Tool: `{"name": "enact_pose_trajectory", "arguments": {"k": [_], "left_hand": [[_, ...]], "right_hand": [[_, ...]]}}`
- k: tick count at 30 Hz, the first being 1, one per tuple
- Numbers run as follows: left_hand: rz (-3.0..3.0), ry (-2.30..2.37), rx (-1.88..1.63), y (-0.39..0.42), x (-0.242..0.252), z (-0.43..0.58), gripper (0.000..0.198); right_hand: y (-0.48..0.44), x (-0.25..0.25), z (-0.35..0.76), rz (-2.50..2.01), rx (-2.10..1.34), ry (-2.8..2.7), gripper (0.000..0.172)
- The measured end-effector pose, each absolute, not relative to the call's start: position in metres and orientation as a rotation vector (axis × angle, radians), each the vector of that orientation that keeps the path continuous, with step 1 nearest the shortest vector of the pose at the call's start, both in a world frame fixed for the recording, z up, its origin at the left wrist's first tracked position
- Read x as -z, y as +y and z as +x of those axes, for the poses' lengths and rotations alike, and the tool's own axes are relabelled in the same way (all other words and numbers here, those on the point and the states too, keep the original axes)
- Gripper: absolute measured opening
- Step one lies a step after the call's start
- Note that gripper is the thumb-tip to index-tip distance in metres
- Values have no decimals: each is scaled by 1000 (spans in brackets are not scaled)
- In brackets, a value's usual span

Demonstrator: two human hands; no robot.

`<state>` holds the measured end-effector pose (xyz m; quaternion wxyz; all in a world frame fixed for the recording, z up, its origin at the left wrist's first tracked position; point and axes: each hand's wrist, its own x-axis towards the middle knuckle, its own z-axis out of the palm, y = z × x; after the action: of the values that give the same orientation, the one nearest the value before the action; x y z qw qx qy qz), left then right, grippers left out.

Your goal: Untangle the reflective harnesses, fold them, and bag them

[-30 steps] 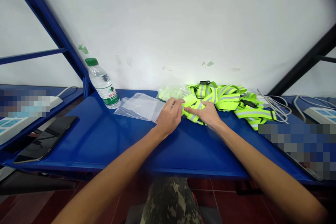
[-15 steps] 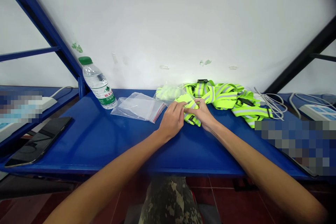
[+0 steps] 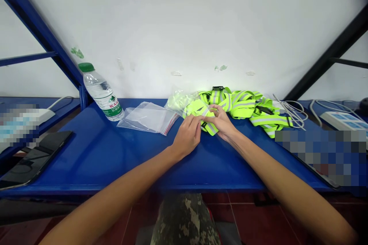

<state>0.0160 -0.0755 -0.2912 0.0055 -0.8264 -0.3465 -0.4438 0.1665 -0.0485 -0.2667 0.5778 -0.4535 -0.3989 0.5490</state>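
Between my hands is a neon yellow-green reflective strap (image 3: 196, 108) with grey stripes and a black buckle, bunched into folds. My left hand (image 3: 188, 133) pinches it from the left, fingers closed. From the right, my right hand (image 3: 220, 123) grips it with thumb and fingers, the fingertips partly hidden behind the folds. Just behind it lies a clear plastic bag (image 3: 178, 100) with neon material in it. More reflective straps (image 3: 244, 108) with black buckles are heaped to the right, against the wall. Flat clear zip bags (image 3: 148, 118) rest left of my hands.
On the blue table (image 3: 115, 164) a water bottle (image 3: 103, 97) with a green cap stands at the back left. A black phone (image 3: 37, 157) lies at the left edge. White cables (image 3: 296, 113) and a power strip (image 3: 342, 120) are at the right. Blue frame bars (image 3: 43, 34) slant upward.
The view has shifted slightly, so most things sit a little further left. My hands have shifted their grip on the strap, and its folds have spread a little to the left.
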Motion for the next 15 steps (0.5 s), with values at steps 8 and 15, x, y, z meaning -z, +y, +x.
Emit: {"name": "enact_pose_trajectory", "arguments": {"k": [8, 15], "left_hand": [[-2521, -1195, 1342, -79, 289, 18, 87], [-2462, -1459, 1218, -78, 286, 21, 77]], "right_hand": [[-53, 279, 157, -974, -1187, -1076, 57], [-57, 275, 152, -1007, -1196, -1116, 54]]}}
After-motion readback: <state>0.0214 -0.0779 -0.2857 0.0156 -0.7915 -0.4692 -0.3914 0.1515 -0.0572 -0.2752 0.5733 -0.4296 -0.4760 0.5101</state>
